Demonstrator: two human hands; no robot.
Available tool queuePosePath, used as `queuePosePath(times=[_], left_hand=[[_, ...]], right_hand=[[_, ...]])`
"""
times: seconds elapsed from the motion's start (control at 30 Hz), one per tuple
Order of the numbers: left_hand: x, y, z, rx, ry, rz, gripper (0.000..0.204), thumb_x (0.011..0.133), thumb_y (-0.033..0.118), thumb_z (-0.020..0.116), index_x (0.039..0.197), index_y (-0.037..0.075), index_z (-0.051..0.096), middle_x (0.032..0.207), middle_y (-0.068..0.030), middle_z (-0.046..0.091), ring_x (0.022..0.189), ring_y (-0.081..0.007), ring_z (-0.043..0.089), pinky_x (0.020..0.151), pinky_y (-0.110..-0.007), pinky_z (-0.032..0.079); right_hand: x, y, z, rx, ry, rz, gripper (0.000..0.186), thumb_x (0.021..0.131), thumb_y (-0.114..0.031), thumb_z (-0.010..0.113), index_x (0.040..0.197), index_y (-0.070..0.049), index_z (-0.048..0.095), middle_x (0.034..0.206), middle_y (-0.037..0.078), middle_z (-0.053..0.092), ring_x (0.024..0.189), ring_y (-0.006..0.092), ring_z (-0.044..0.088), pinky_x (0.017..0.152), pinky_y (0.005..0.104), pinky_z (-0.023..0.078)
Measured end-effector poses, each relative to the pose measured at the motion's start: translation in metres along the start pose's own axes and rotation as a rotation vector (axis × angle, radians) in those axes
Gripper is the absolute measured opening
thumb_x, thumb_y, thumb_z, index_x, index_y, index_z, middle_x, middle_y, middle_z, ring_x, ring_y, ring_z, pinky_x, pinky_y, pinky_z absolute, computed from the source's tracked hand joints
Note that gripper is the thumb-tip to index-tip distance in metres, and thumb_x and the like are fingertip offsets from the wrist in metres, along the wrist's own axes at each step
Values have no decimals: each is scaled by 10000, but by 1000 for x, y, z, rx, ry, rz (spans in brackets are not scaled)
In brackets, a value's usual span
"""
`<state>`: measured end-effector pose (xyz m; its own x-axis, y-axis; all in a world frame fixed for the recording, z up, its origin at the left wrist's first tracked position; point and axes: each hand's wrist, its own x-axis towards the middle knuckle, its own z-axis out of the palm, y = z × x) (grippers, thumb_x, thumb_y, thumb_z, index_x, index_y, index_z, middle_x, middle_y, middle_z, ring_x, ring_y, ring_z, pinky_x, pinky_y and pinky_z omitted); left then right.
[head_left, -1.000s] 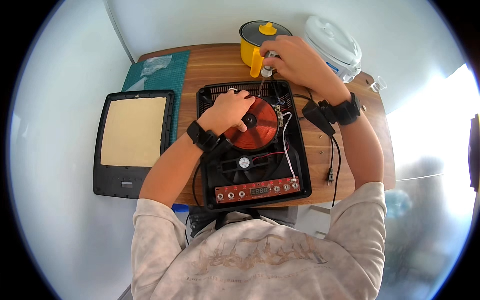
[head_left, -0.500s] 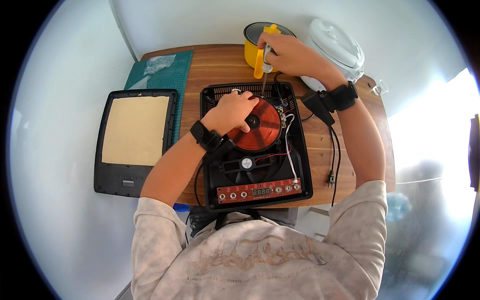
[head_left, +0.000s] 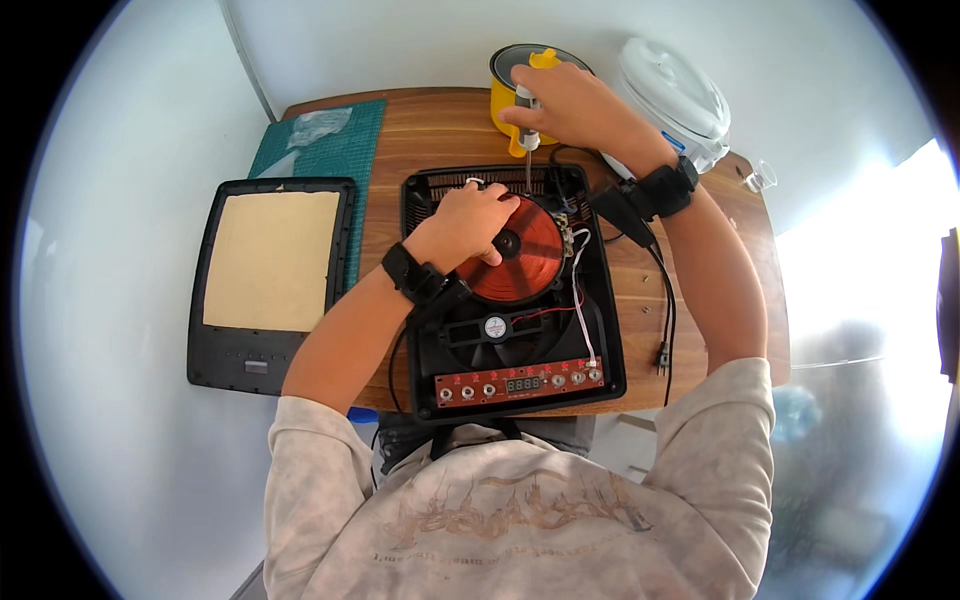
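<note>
Here's the coil (head_left: 535, 265), copper-red and round, sitting in the far half of the black casing (head_left: 612, 340). My left hand (head_left: 465, 225) lies across its left side, thumb spread away from the fingers. My right hand (head_left: 565, 105) is wrapped round the screwdriver (head_left: 530, 142), shaft near upright, tip down at the coil's far edge! Nearer me, the fan (head_left: 496, 327), then the red board (head_left: 520, 384). Out on the worktop (head_left: 430, 130): panel (head_left: 270, 260) left, overlapping the green mat (head_left: 365, 150); yellow pot (head_left: 503, 105) behind, white cooker (head_left: 675, 90) to its right.
</note>
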<state>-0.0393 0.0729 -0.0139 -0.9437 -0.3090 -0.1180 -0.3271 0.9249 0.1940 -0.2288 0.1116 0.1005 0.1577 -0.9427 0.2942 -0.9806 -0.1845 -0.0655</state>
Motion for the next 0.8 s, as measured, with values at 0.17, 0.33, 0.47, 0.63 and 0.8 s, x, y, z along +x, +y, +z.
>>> queuePosePath(times=[0.17,0.33,0.47,0.63,0.8], left_hand=[[1,-2,2,-5,25,18,950,612,256,915,1453,79,509,1472,-156,503,1220,-425,574,1030,-475,504],[0,-1,1,4,9,5,957,616,260,917,1459,82,502,1476,-150,501,1227,-415,573,1030,-473,505],[1,0,-2,16,-10,-8,961,622,260,919,1465,85,493,1484,-138,496,1225,-407,575,1028,-470,508],[1,0,-2,13,-25,-14,951,631,252,916,1466,90,492,1493,-127,488,1214,-401,578,1021,-471,512],[1,1,-2,21,-11,-1,949,631,250,914,1467,92,493,1494,-125,489,1209,-400,576,1015,-472,514]], right_hand=[[-5,0,4,50,-11,28,436,925,-396,675,1107,-14,571,855,215,703,883,427,683,776,496,543],[-29,6,-3,132,61,-53,346,916,-284,656,1136,-44,539,887,198,683,880,390,671,782,471,522],[-39,4,-8,256,40,-118,311,909,-183,657,1173,-62,547,894,153,656,727,287,637,683,417,500],[-45,-7,-13,295,-28,-98,297,884,-100,637,1158,-61,529,792,145,627,687,277,627,657,398,493],[-44,0,-10,272,-11,-123,284,873,-82,638,1132,-51,526,669,140,585,628,300,611,625,395,487]])
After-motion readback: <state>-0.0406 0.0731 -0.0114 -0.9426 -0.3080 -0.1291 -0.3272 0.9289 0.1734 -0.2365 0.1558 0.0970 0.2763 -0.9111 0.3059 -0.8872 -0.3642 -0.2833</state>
